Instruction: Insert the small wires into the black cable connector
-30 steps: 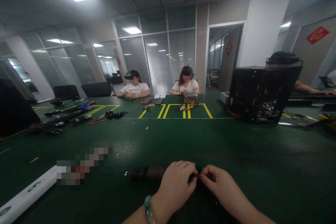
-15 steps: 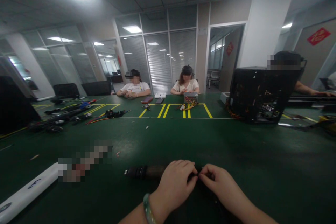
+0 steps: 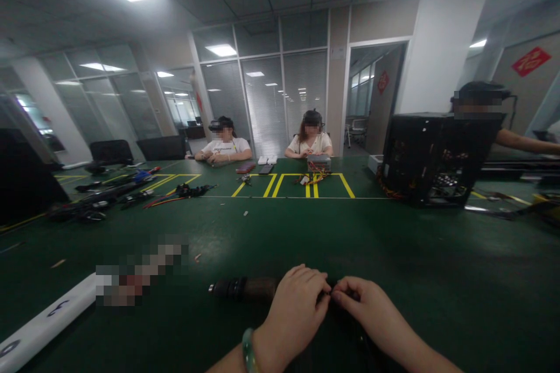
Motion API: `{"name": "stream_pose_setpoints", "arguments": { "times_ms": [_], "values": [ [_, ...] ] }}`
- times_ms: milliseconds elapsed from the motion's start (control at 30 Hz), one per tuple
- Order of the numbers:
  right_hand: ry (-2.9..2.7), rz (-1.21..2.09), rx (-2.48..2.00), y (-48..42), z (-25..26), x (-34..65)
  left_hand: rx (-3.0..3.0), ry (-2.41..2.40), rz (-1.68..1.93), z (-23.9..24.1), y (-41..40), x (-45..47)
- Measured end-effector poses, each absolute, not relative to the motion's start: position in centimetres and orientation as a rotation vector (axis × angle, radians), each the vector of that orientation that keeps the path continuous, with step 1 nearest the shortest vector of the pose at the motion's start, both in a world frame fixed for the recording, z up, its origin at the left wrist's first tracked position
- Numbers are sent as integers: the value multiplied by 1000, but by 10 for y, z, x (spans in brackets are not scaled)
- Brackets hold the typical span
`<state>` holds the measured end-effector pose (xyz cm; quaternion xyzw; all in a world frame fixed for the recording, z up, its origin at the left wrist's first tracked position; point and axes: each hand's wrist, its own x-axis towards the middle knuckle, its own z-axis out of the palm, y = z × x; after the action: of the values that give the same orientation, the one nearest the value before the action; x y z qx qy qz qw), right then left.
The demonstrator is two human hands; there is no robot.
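Note:
A dark rod-shaped tool [image 3: 256, 289] with a silver tip and a brownish barrel lies on the green table, tip to the left. My left hand [image 3: 297, 303] rests over its right part and hides it, thumb and fingers pinched together. Close beside it, my right hand [image 3: 365, 303] has thumb and forefinger pinched, its fingertips nearly touching the left ones. Whatever sits between the fingertips is too small and dark to make out. A green bangle [image 3: 248, 351] circles my left wrist.
On the left lies a long white object [image 3: 52, 320] with a blurred-out end. Cables and dark parts [image 3: 188, 189] lie farther back. A black computer case [image 3: 433, 157] stands at right. Across the table sit two people, near a power supply [image 3: 318, 162]; another person is behind the case.
My hands stay pinched in nearly the same place, with only small finger shifts. Behind the computer case, the person's head and arm have moved slightly.

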<state>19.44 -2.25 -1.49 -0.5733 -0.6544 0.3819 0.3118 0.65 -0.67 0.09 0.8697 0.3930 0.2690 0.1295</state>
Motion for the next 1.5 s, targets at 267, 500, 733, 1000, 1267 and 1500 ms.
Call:
{"name": "stream_pose_setpoints", "arguments": {
  "times_ms": [267,500,733,1000,1267,1500],
  "values": [
    [-1777,866,-1554,-22,-22,193,2546,1165,760,-6,-6,11],
    [-1760,885,-1564,-24,-18,194,2532,1257,732,-4,-6,11],
    [-1722,987,-1516,-24,-14,194,2522,1177,775,0,-7,9],
    [-1755,953,-1507,-23,-12,195,2546,1133,769,1,-6,8],
    [-1768,878,-1577,-23,-18,194,2563,1155,759,-6,-5,9],
    [-1733,923,-1524,-21,-20,196,2546,1150,783,-5,-6,9]
  ]
}}
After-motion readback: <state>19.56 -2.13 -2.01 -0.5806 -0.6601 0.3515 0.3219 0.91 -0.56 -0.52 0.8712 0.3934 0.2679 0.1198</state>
